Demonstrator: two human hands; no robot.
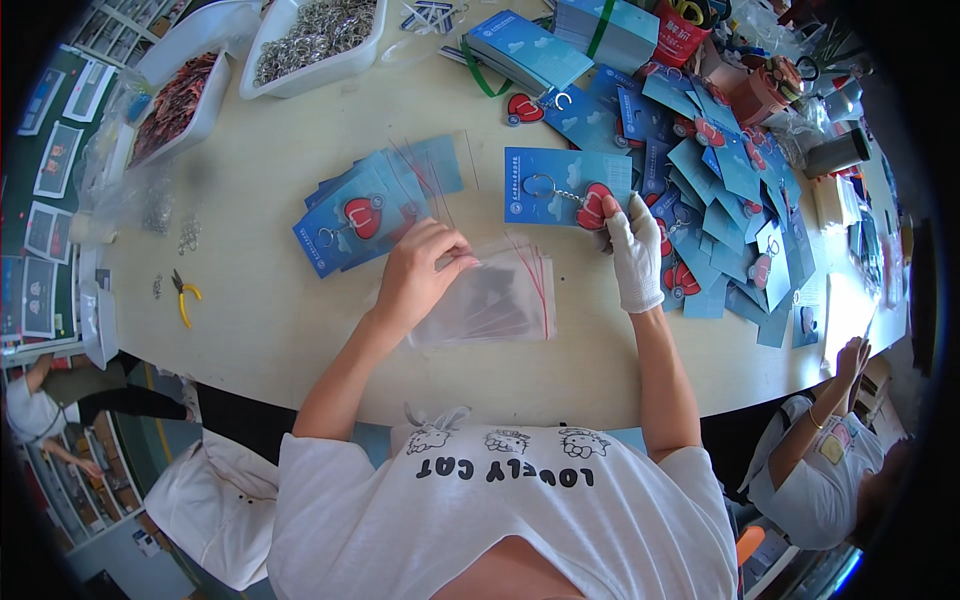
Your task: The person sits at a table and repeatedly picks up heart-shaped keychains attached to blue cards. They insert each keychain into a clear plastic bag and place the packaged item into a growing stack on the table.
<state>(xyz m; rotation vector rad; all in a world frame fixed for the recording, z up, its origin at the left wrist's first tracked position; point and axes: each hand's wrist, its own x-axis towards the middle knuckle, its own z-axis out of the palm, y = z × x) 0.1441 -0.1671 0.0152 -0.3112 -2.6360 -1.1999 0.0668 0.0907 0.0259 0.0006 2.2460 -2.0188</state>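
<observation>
My right hand point(635, 255), in a white glove with bare thumb and fingertip, grips a blue card point(520, 190) by its lower right corner. On that card lies a red keychain point(592, 205) with a chain and a metal ring. My bare left hand point(425, 270) is closed in a pinch at the upper edge of a fanned stack of clear plastic bags point(490, 300) with red seal lines. What its fingertips hold is too clear or hidden to make out. Beyond it, several bagged blue cards with keychains point(335, 225) overlap in a pile.
A large heap of blue cards with red keychains point(715, 200) spreads at the right. Stacked cards point(525, 50) stand at the back. White bins hold metal rings point(318, 45) and red pieces point(175, 105). Yellow pliers point(183, 298) lie left. A co-worker point(830, 460) sits at right.
</observation>
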